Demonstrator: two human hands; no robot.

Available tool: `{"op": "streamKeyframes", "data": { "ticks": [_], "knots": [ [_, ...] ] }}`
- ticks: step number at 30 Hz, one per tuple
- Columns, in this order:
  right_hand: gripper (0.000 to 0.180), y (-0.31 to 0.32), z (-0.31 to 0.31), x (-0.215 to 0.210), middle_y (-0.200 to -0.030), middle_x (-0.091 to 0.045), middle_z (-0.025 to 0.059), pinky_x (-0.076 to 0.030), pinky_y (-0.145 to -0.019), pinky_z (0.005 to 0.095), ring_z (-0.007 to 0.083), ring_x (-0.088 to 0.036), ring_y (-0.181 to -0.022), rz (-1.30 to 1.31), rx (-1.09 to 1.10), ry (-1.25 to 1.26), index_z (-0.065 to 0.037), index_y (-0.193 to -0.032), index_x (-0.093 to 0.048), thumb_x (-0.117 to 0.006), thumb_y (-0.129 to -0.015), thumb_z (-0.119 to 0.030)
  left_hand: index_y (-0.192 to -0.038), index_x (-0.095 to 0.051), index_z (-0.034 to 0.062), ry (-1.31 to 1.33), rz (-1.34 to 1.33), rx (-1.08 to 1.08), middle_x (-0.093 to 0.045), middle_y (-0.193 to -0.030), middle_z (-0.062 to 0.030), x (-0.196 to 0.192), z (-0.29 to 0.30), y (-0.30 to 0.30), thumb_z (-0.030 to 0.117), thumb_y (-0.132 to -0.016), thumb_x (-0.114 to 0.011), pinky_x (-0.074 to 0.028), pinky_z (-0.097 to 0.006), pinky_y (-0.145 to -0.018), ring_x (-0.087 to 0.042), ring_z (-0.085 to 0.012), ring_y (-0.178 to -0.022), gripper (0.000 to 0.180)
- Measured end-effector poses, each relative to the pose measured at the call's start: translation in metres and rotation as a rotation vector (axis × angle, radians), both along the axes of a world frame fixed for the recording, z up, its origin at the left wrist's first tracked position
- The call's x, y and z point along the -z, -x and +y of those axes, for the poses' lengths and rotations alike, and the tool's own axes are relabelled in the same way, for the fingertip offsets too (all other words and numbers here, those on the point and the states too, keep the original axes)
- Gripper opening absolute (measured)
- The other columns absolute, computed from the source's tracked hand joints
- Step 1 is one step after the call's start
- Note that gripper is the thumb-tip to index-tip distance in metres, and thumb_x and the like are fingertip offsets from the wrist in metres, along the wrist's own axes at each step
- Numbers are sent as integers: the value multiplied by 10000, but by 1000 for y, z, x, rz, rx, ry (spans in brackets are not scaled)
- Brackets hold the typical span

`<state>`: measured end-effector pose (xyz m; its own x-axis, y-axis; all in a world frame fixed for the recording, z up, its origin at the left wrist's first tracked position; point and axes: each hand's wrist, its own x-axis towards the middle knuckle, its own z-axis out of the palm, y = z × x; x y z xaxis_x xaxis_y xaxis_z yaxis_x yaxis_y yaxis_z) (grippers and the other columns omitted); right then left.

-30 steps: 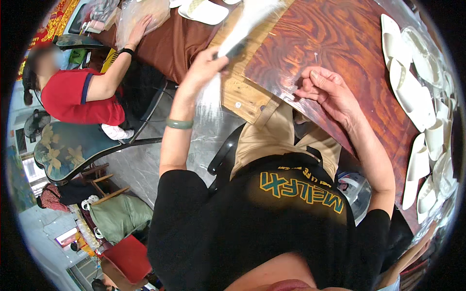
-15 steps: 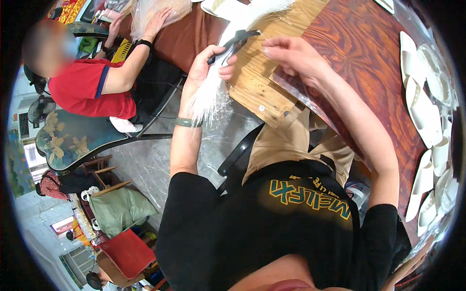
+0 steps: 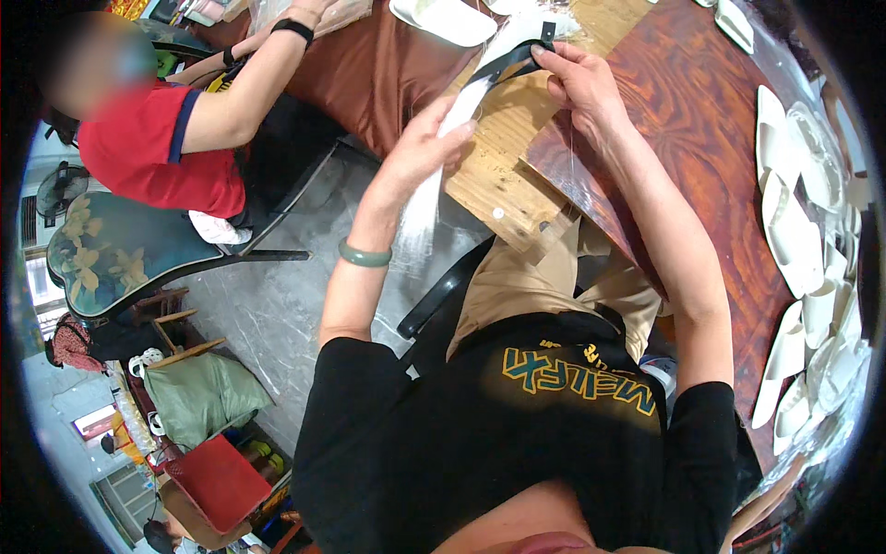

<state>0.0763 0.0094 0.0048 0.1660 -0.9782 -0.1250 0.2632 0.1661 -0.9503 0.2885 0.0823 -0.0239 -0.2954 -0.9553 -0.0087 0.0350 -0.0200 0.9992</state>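
My left hand (image 3: 426, 140) grips a long clear plastic sleeve (image 3: 441, 166) that hangs down past my wrist, which wears a green bangle. Held up over the table, my right hand (image 3: 580, 81) pinches the top end of a black strap (image 3: 508, 61) that runs along the sleeve. Both hands are above a light wooden board (image 3: 503, 175) lying on the reddish patterned table (image 3: 701, 138).
Several white slippers (image 3: 792, 231) lie in a row along the table's right side, one more white slipper (image 3: 445, 17) at the top. A person in a red shirt (image 3: 157, 138) sits at the left on a floral chair (image 3: 111, 249). Grey floor below, with a green sack and a red stool.
My right hand has moved from the table's wood surface up and left to the strap's top. The left hand has shifted right along the sleeve.
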Motion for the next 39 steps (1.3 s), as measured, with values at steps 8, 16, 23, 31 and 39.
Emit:
{"op": "streamKeyframes", "data": {
  "ticks": [8, 16, 23, 31, 39],
  "knots": [
    [157, 19, 5, 3, -733, -617, -20, -341, -494, 193, 36, -464, -579, 232, 3, 159, -2, -931, -651, -598, -849, -124, -1301, -337, -26, 520, -824, -157, -457, -1166, -273, -12, 1, 44, 190, -881, -531, -349, -393, -959, -454, -404, -1101, 510],
    [65, 33, -5, 15, -694, -603, -5, -199, -355, 179, 12, -332, -404, -58, -67, -32, -42, -889, -619, -606, -842, -84, -953, -624, -28, 364, -609, 63, -607, -740, -64, -27, -62, 58, 159, -868, -577, -438, -272, -670, -547, -114, -715, 210],
    [153, 44, -6, 9, -748, -583, 8, -205, -379, 182, 13, -318, -433, -197, -144, -64, -16, -937, -593, -641, -829, -113, -956, -614, 29, -88, 137, 162, -586, -826, 7, -15, -69, 56, 187, -891, -575, -417, -228, -719, -521, -79, -783, 176],
    [136, 55, -12, 16, -716, -505, 9, -206, -384, 191, 26, -299, -461, -412, -123, -188, -10, -838, -560, -633, -848, -125, -931, -586, 33, -44, 144, 117, -532, -777, 12, -12, -65, 62, 214, -914, -541, -388, -215, -652, -465, -61, -708, 187],
    [157, 51, -7, 16, -730, -518, 42, -264, -399, 175, 45, -347, -496, -501, 114, -205, 46, -955, -570, -558, -893, -98, -995, -533, 4, 155, 131, -387, -506, -762, -6, 10, -66, 70, 200, -927, -541, -385, -191, -525, -448, -56, -603, 208]
  ]
}}
